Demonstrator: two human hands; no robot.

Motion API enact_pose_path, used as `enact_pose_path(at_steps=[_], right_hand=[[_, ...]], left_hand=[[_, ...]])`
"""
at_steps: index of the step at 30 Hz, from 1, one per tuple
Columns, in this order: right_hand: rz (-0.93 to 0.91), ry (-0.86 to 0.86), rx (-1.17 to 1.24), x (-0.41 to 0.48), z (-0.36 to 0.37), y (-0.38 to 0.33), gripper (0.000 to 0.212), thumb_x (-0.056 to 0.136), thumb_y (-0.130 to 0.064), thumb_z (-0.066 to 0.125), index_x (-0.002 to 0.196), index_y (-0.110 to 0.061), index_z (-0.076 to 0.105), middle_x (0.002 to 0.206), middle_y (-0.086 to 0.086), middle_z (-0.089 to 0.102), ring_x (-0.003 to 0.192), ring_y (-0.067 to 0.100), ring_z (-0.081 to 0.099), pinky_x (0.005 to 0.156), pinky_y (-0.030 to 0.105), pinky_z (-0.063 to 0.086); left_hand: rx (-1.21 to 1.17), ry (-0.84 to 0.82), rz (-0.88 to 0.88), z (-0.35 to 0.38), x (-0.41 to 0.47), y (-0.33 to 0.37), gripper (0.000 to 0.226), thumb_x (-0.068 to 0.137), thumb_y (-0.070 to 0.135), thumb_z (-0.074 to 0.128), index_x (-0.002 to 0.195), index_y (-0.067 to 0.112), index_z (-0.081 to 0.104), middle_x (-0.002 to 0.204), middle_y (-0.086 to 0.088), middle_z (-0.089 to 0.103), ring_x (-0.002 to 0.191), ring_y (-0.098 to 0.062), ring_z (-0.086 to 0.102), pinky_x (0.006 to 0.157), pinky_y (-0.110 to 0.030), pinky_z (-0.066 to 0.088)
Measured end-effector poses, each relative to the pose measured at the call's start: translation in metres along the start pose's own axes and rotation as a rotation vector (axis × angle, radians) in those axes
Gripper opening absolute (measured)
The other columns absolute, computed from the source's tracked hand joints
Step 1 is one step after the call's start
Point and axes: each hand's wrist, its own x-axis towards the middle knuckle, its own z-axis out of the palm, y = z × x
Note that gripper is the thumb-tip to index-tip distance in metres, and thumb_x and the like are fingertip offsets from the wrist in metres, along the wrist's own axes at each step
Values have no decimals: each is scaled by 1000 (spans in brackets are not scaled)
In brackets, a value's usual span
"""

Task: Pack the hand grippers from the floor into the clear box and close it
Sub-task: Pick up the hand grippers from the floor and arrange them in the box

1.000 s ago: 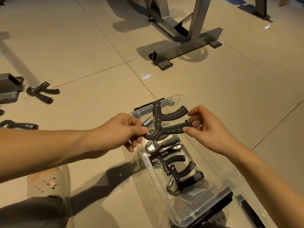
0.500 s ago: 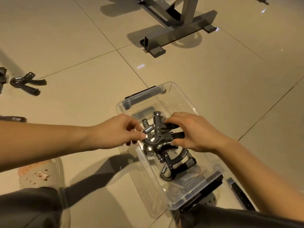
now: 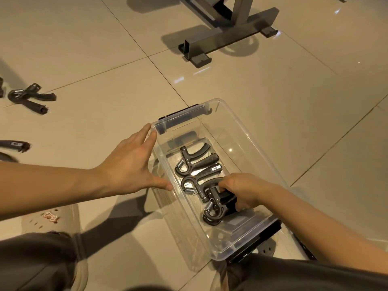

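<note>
A clear plastic box [image 3: 249, 131] with black latches stands open on the tiled floor between my knees. Several black hand grippers with steel springs [image 3: 195, 162] lie in a row inside it. My right hand [image 3: 241, 190] reaches into the box, fingers curled round the handles of the nearest grippers. My left hand [image 3: 130, 164] is flat and spread, pressed against the outside of the box's left wall, holding nothing. More hand grippers lie on the floor at the left: one [image 3: 31, 97] farther out, another [image 3: 14, 144] at the frame edge.
A grey metal stand base [image 3: 228, 36] stands on the floor beyond the box. My beige clog [image 3: 50, 219] and dark trouser legs fill the lower edge. A black strip, perhaps the lid's latch, [image 3: 304, 246] lies right of the box.
Both hands lowered a gripper into the box and set it among the others. My left hand let go and moved to the box's outer left wall; my right hand shifted to the nearer grippers.
</note>
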Motion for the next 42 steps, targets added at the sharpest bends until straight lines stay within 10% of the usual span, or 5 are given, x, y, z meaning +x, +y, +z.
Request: enact_pose_path(at_steps=[23, 34, 42], right_hand=[[34, -5, 64, 9, -1, -5, 32, 89, -23, 64, 121, -24, 66, 116, 1, 68, 103, 23, 63, 87, 37, 54], [-138, 426, 457, -41, -174, -83, 29, 86, -24, 78, 114, -17, 73, 104, -6, 73, 95, 7, 68, 89, 27, 57], [-347, 521, 314, -97, -289, -227, 30, 90, -23, 75, 118, -14, 71, 108, -4, 74, 98, 8, 70, 92, 31, 57]], left_hand=[[-75, 20, -14, -4, 0, 5, 152, 45, 91, 67, 160, 13, 5, 168, -5, -7, 155, -24, 5, 124, -40, 18], [-22, 90, -43, -92, -73, -32, 101, 58, 76, 77, 142, 25, 49, 154, 4, 36, 139, -17, 38, 112, -32, 35], [-158, 320, -271, -153, -205, -114, 74, 62, 61, 85, 125, 28, 63, 127, 8, 58, 103, -11, 60, 87, -33, 53]])
